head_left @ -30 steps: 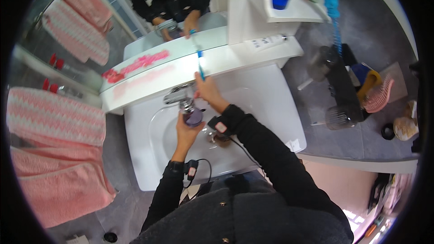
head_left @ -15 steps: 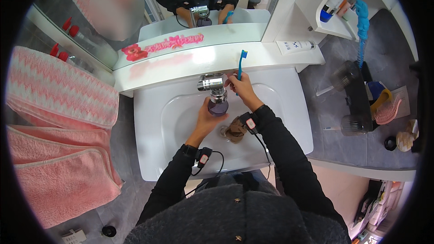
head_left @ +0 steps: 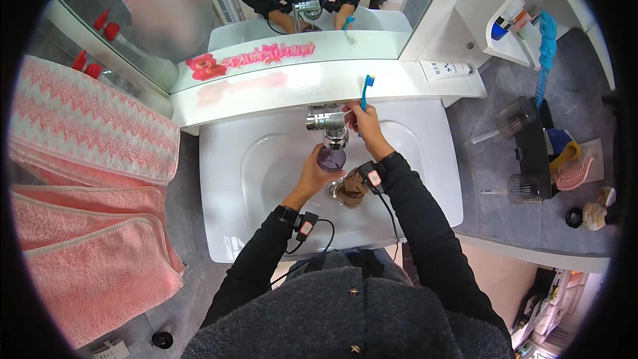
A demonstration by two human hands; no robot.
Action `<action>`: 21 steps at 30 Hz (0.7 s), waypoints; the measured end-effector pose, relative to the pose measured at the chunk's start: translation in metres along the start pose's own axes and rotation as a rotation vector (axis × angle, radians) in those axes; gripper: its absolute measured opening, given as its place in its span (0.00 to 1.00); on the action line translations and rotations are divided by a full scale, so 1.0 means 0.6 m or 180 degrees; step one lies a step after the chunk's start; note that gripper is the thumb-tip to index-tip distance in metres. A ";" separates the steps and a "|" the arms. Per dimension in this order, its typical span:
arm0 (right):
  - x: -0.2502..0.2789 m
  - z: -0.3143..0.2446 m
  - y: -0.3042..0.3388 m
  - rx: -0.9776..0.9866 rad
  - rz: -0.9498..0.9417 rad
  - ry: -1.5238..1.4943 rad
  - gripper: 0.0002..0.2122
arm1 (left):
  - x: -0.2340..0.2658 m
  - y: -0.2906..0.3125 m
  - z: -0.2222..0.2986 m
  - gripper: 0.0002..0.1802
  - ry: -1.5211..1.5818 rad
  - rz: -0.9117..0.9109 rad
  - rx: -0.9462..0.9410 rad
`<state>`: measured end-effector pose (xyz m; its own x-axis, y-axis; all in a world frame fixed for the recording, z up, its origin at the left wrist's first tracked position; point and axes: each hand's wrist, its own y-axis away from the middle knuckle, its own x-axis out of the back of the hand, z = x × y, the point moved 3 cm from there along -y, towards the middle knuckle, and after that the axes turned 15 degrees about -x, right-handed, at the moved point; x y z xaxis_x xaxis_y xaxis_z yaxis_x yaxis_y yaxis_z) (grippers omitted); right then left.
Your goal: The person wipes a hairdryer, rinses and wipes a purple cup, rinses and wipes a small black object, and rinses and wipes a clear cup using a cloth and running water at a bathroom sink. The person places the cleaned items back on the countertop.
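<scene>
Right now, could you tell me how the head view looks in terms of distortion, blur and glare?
Head view: strong fisheye, so the shelf above the sink bows and black corners ring the frame; a face in the mirror is blurred; left hand, purple cup, right hand and blue toothbrush are sharp; no harsh glare.

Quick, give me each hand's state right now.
Left hand: closed around a purple cup under the tap.
Right hand: closed on a blue toothbrush, at the tap.

Both arms wear black sleeves [head_left: 425,219] over a dark grey knitted, buttoned garment [head_left: 345,306]. Each wrist carries a small black sensor [head_left: 372,176] with a cable; bare hands.
</scene>
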<state>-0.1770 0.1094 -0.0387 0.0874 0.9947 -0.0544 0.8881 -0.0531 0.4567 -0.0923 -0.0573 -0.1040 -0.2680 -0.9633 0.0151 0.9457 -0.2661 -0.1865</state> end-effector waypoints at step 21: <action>0.110 -0.047 0.224 0.1987 0.1696 0.2295 0.08 | 0.007 0.027 0.017 0.39 0.0110 0.0018 0.0096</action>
<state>-0.0647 0.1705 0.0443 0.4243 0.6379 0.6427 0.9049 -0.3253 -0.2745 -0.0762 -0.0660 -0.0971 -0.2682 -0.9632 -0.0198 0.9523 -0.2619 -0.1568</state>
